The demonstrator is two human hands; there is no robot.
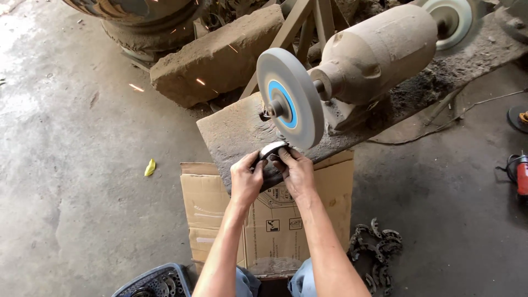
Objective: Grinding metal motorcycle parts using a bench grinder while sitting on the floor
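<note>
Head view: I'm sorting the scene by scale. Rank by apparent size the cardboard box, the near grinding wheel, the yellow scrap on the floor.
1. cardboard box
2. near grinding wheel
3. yellow scrap
The wheel sits closer to the camera, but the gaps are plain.

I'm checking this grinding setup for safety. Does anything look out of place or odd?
Yes. The grinder sits on a rough stone slab, and its wheel has no guard. Both bare hands, left hand and right hand, press a metal piece to it while sparks fly left.
</note>
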